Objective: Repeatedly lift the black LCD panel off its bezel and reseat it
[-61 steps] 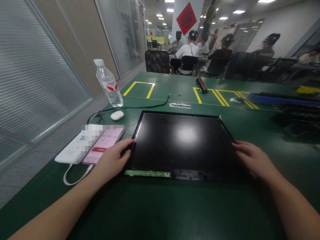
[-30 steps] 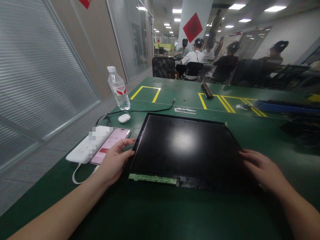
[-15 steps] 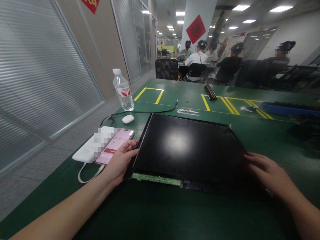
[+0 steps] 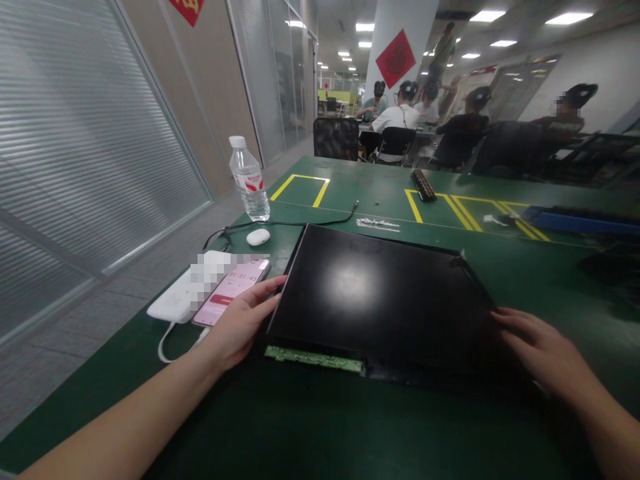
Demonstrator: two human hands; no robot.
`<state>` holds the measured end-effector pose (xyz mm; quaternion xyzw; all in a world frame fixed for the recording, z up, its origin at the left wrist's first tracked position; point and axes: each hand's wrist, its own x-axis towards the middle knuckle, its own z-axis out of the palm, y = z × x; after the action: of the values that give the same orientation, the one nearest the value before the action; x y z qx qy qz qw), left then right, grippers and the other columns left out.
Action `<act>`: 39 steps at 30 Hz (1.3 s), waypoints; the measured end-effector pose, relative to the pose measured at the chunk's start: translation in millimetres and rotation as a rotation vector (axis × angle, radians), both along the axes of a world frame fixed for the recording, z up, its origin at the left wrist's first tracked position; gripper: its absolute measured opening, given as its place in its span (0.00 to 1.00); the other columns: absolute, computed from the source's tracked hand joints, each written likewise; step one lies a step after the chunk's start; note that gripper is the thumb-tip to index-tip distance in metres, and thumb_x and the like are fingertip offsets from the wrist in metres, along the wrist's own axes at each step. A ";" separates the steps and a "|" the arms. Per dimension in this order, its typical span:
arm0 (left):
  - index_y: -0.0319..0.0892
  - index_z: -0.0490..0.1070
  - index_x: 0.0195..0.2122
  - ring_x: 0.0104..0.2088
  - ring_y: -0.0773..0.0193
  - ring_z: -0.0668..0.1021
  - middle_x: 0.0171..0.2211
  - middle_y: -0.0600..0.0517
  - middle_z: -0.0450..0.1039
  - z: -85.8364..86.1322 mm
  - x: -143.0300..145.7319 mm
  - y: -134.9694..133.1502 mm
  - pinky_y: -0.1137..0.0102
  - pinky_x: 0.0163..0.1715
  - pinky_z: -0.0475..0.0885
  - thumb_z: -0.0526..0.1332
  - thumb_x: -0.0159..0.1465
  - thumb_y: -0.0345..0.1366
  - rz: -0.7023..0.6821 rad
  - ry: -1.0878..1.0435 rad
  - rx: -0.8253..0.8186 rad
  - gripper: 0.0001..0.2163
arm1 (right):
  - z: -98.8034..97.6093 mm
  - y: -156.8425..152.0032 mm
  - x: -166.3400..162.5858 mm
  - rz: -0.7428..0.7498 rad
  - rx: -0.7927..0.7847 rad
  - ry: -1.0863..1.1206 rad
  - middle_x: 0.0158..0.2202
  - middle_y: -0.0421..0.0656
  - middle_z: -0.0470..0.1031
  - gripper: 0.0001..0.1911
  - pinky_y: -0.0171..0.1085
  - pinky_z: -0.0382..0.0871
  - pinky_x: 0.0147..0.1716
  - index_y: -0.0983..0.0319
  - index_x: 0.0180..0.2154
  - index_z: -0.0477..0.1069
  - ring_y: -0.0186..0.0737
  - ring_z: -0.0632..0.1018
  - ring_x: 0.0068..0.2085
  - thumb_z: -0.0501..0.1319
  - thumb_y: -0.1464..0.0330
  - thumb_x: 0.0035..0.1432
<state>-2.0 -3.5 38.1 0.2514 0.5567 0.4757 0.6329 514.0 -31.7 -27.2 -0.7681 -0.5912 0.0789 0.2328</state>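
Note:
A large black display panel (image 4: 370, 293) lies on the green table (image 4: 350, 433), with a thin green circuit strip (image 4: 313, 358) along its near edge. My left hand (image 4: 240, 323) grips the panel's left edge near the front corner, fingers curled against it. My right hand (image 4: 540, 353) holds the right edge, fingers laid over the rim. The panel's near side looks slightly raised off the table, with a shadow under it.
Left of the panel lie a phone (image 4: 231, 290) with a pink screen, a white power bank (image 4: 175, 300), a white earbud case (image 4: 259, 236), a black cable (image 4: 300, 222) and a water bottle (image 4: 249, 180). A blue tray (image 4: 580, 220) sits far right. People sit at a table (image 4: 400, 117) behind.
The panel's near edge has come up a little and both hands have closed tighter on its side edges. The view has shifted slightly left and up.

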 end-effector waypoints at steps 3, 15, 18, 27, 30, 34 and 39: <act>0.42 0.86 0.49 0.31 0.59 0.89 0.37 0.48 0.91 1.9 -3.8 -0.1 0.69 0.32 0.84 0.71 0.64 0.22 -0.015 0.022 -0.012 0.15 | -1.1 0.2 1.6 0.019 0.014 -0.011 0.57 0.50 0.85 0.21 0.63 0.74 0.62 0.52 0.42 0.84 0.65 0.83 0.59 0.57 0.54 0.56; 0.44 0.89 0.45 0.44 0.52 0.91 0.47 0.46 0.91 1.9 -13.5 5.0 0.69 0.40 0.85 0.77 0.51 0.25 -0.120 -0.050 -0.009 0.19 | -6.0 1.0 8.0 0.082 0.019 -0.045 0.56 0.52 0.85 0.19 0.67 0.75 0.61 0.52 0.41 0.84 0.65 0.83 0.58 0.57 0.56 0.58; 0.46 0.89 0.46 0.51 0.48 0.89 0.52 0.46 0.90 1.6 -11.9 3.1 0.68 0.42 0.85 0.79 0.48 0.28 -0.115 -0.072 0.026 0.22 | -8.8 1.1 8.6 0.088 0.050 -0.048 0.56 0.50 0.85 0.18 0.66 0.75 0.62 0.52 0.41 0.85 0.63 0.83 0.58 0.58 0.57 0.57; 0.51 0.89 0.49 0.68 0.38 0.78 0.64 0.47 0.83 1.9 -15.0 0.3 0.65 0.53 0.84 0.83 0.40 0.34 -0.136 0.003 0.146 0.30 | -16.7 1.8 8.8 0.066 0.060 -0.060 0.57 0.51 0.84 0.20 0.64 0.74 0.63 0.54 0.43 0.86 0.61 0.82 0.59 0.58 0.59 0.58; 0.51 0.86 0.52 0.67 0.37 0.79 0.63 0.46 0.84 1.9 -15.5 0.2 0.61 0.55 0.84 0.83 0.42 0.34 -0.162 0.000 0.151 0.32 | -16.8 1.9 8.0 0.053 0.047 -0.060 0.57 0.52 0.84 0.21 0.64 0.74 0.63 0.55 0.44 0.86 0.62 0.82 0.59 0.58 0.58 0.58; 0.52 0.83 0.57 0.66 0.38 0.81 0.61 0.47 0.85 2.1 -10.0 -2.6 0.60 0.55 0.84 0.83 0.43 0.33 -0.167 -0.019 0.142 0.37 | -13.5 1.3 5.5 0.046 0.061 -0.033 0.57 0.50 0.85 0.20 0.64 0.74 0.63 0.54 0.43 0.86 0.61 0.82 0.59 0.58 0.58 0.57; 0.51 0.81 0.61 0.67 0.39 0.80 0.64 0.46 0.83 -5.4 -8.5 -4.8 0.60 0.58 0.83 0.83 0.47 0.34 -0.159 -0.013 0.194 0.37 | -10.8 -1.1 3.2 0.035 0.073 0.104 0.57 0.49 0.85 0.20 0.61 0.77 0.60 0.53 0.46 0.85 0.61 0.83 0.59 0.61 0.56 0.56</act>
<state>-10.5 -8.3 32.8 0.3518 0.4821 0.4772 0.6451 517.2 -32.7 -37.9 -0.7435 -0.5943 0.1011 0.2895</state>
